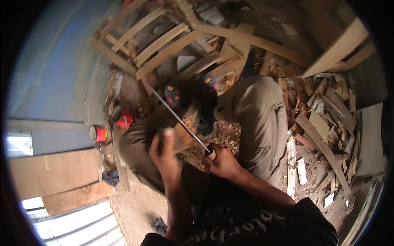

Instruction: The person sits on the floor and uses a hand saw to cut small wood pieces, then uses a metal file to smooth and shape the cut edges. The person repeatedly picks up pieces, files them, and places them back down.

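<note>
My right hand [223, 161] is closed around the pale handle of a long, thin metal-shafted tool [180, 119]. Its straight grey shaft slants up and left, away from me, toward a wooden frame; the exact kind of tool and its tip are unclear. My left hand [165, 153], a little blurred, is raised left of the shaft with thumb and fingers apart and nothing visible in it. Just beyond that hand, a block of wood [183, 137] lies between my legs, partly behind the shaft.
A slatted wooden frame [164, 49] stands ahead. Red tins [123, 117] are at the left, by a blue-grey wall [61, 69]. Wood offcuts [324, 131] are heaped on the right. Shavings [225, 141] cover the ground between my bent legs [258, 119].
</note>
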Motion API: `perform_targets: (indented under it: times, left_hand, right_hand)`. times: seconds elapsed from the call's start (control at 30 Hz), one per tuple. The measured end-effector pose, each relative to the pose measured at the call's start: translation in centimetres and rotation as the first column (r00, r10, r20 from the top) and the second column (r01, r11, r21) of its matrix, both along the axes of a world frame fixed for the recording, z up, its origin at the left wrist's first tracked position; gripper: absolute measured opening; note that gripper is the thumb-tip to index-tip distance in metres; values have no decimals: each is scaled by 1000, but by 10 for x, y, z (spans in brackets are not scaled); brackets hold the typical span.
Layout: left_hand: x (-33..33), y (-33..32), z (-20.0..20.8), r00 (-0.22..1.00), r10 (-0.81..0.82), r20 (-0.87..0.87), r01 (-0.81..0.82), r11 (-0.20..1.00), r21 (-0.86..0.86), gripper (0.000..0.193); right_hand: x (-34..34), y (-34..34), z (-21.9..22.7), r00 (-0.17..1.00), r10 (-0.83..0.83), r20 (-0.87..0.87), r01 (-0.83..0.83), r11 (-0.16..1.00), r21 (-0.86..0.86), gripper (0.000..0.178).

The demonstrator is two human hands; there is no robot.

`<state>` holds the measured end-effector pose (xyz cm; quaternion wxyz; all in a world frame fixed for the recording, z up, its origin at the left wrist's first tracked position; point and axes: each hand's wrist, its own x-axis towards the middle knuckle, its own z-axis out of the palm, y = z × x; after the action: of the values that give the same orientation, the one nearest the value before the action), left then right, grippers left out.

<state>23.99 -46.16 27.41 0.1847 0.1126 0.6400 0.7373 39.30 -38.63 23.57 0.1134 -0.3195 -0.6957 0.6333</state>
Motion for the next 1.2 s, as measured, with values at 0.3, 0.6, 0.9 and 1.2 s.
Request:
perform_targets:
  times: [0.3, 0.6, 0.9, 1.2]
  left_hand:
    - [1, -1, -2, 996, 74, -58, -78, 995, -69, 19]
    - [8, -12, -8, 986, 3, -168, -16, 997, -76, 15]
    - [10, -2, -7, 973, 42, -229, -58, 996, -62, 20]
    - [-39, 34, 7, 968, 124, -220, -145, 986, -84, 30]
  right_hand:
    - [2, 8, -39, 969, -108, -220, 91, 992, -86, 10]
    - [-2, 13, -48, 966, -246, -78, 224, 950, -215, 22]
    - [4, -12, -13, 934, -208, -291, 154, 968, -198, 21]
    - [-29, -12, -13, 990, -29, -135, 15, 995, -100, 19]
